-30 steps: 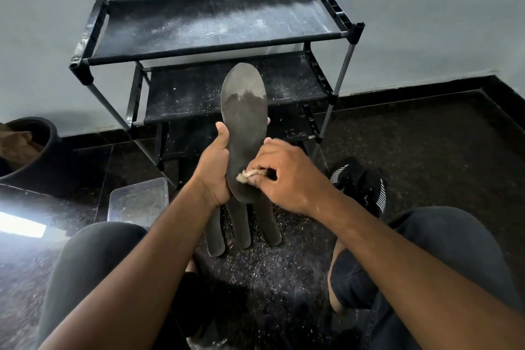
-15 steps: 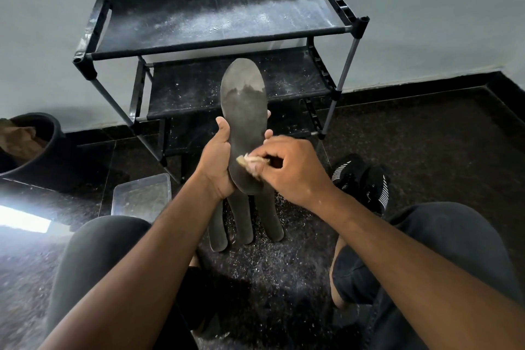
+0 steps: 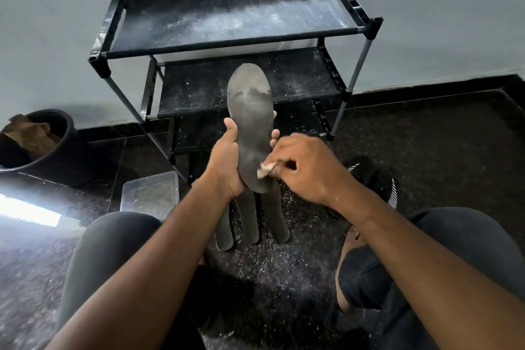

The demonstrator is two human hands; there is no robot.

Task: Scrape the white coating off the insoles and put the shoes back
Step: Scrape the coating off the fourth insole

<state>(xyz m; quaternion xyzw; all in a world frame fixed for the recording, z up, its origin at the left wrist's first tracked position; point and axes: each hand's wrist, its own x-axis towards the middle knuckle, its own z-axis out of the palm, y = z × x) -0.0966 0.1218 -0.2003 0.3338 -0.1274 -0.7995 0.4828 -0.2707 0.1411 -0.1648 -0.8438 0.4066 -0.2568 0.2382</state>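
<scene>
My left hand [image 3: 227, 162] grips a dark grey insole [image 3: 250, 113] upright in front of me, thumb on its left edge and fingertips showing on the right. A paler patch of coating covers its toe end. My right hand [image 3: 306, 167] pinches a small pale scraper [image 3: 265, 170] against the lower right edge of the insole. Three other insoles [image 3: 250, 221] lie side by side on the floor below. A black shoe with white stripes [image 3: 377, 179] sits on the floor to the right, partly hidden by my right forearm.
A black three-tier shoe rack [image 3: 227, 23], dusted with white powder, stands against the wall ahead. A clear plastic tray [image 3: 150, 196] lies on the floor at left. A dark round bin [image 3: 54, 150] stands far left. White flakes litter the dark floor between my knees.
My right hand with the scraper has moved from the insole's left-middle across to its lower right edge. The left hand keeps the insole upright.
</scene>
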